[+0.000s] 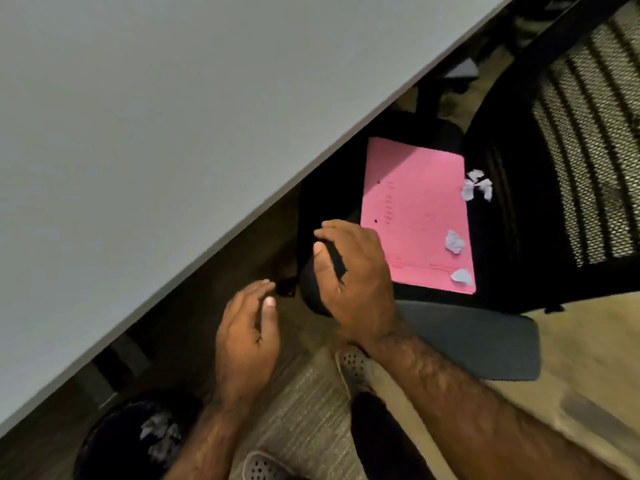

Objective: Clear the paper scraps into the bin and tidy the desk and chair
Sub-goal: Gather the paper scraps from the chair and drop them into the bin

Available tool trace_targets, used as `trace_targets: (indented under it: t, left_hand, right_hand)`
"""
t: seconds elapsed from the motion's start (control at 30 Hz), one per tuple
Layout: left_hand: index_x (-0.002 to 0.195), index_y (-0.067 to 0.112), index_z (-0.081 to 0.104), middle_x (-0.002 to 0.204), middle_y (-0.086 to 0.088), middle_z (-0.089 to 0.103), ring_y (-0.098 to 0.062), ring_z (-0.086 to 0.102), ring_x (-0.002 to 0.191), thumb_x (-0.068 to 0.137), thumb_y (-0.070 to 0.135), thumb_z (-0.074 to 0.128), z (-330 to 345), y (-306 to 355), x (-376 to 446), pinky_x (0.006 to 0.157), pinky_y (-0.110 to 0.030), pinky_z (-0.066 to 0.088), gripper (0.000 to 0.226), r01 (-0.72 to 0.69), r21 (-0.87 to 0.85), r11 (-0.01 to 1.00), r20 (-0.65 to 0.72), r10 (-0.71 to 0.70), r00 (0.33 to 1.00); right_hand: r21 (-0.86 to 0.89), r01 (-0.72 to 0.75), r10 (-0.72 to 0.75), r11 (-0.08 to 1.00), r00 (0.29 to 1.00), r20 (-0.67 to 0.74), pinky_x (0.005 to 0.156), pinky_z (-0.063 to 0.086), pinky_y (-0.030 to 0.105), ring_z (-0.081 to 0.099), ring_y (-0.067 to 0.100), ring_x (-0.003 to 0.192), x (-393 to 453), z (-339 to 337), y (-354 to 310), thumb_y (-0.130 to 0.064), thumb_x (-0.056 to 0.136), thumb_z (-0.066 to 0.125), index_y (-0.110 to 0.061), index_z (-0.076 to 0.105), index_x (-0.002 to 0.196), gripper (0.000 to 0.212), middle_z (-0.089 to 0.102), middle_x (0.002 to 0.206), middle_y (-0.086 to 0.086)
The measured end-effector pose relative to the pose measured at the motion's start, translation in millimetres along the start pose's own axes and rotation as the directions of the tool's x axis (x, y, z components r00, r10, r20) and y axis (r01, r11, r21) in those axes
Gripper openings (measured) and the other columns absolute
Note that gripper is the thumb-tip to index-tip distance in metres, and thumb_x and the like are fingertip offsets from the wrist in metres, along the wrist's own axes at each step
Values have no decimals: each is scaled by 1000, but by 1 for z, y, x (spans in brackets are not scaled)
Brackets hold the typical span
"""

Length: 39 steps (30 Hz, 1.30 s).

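Scraps: three crumpled white bits on the chair — one (454, 241) on the pink folder (415, 209), one (462, 277) at its near corner, one (477, 185) on the seat just beside its right edge.
Bin (104, 445): dark, on the floor under the desk (173, 116), with crumpled paper (161, 434) inside.
Chair (512, 168): black, mesh back, seat partly under the desk.
Right hand (353, 271): clamped on the seat's front corner, thumb over the edge.
Left hand (247, 337): fingers loosely spread, holding nothing — just beside the seat.
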<state>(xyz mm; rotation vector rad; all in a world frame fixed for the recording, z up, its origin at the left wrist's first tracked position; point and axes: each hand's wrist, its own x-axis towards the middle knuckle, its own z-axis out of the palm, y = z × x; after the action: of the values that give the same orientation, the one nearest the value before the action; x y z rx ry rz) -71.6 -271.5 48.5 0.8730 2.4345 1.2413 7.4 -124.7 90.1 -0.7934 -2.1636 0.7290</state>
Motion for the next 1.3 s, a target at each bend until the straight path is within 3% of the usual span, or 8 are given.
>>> trace_targets:
  t: [0.13, 0.23, 0.33, 0.47, 0.7, 1.0, 1.2, 1.3]
  left_hand:
    - [112, 16, 66, 116, 0, 65, -15, 59, 112, 93, 24, 48, 28, 32, 33, 97, -44, 49, 27, -86, -25, 996, 64, 87, 994]
    - [118, 25, 61, 121, 6, 62, -10, 55, 114, 95, 31, 48, 55, 50, 56, 96, -41, 49, 27, -103, 19, 995, 194, 97, 976]
    - [126, 27, 56, 128, 5, 59, -8, 50, 117, 94, 33, 52, 91, 68, 77, 95, -30, 45, 33, -186, 134, 973, 342, 131, 930]
    - [136, 19, 47, 141, 0, 51, -19, 45, 128, 92, 33, 55, 151, 92, 98, 105, -32, 36, 47, -364, 219, 905, 574, 182, 799]
    - [146, 15, 34, 153, -13, 35, -32, 37, 135, 91, 32, 54, 255, 125, 134, 111, -44, 34, 61, -545, 227, 807, 746, 215, 630]
    - [145, 14, 33, 149, -18, 37, -37, 41, 129, 90, 35, 56, 363, 155, 199, 105, -45, 38, 63, -637, 258, 727, 715, 300, 632]
    - [143, 12, 35, 143, -19, 40, -36, 37, 130, 79, 63, 59, 431, 178, 237, 104, -46, 33, 86, -795, 211, 569, 769, 406, 494]
    - [137, 12, 42, 145, -15, 39, -34, 39, 128, 85, 66, 44, 452, 174, 233, 98, -47, 34, 75, -887, 256, 384, 790, 446, 421]
  right_hand:
    - [-382, -370, 419, 847, 906, 52, 97, 45, 48, 46, 32, 123, 27, -62, 70, -32, 92, 50, -14, 48, 134, 46, 48, 140, 11]
    - [-602, -582, 792, 547, 593, 147, 95, 45, 50, 39, 36, 126, 27, -93, 128, -42, 90, 53, -23, 27, 144, 64, 26, 149, 11]
    - [-681, -616, 909, 396, 368, 195, 92, 46, 48, 42, 37, 120, 21, -104, 171, -39, 88, 58, -27, 19, 146, 72, 23, 144, 14]
    - [-687, -640, 939, 343, 249, 237, 88, 50, 46, 47, 37, 116, 12, -101, 204, -26, 88, 61, -29, 18, 147, 73, 24, 140, 15]
    - [-705, -560, 889, 436, 391, 240, 74, 50, 37, 56, 31, 100, 13, -98, 235, -12, 92, 53, -15, 41, 135, 45, 38, 125, 15]
    - [-587, -628, 814, 511, 572, 97, 77, 53, 38, 58, 30, 99, 30, -108, 265, 1, 79, 63, -11, 47, 113, 39, 52, 114, 13]
    - [-618, -493, 690, 613, 714, 115, 70, 48, 37, 50, 27, 98, 38, -80, 275, -24, 93, 49, -14, 44, 122, 30, 46, 115, 12]
    - [-668, -410, 646, 621, 750, 142, 67, 51, 38, 51, 25, 91, 31, -69, 282, -32, 95, 49, -16, 51, 112, 23, 50, 108, 10]
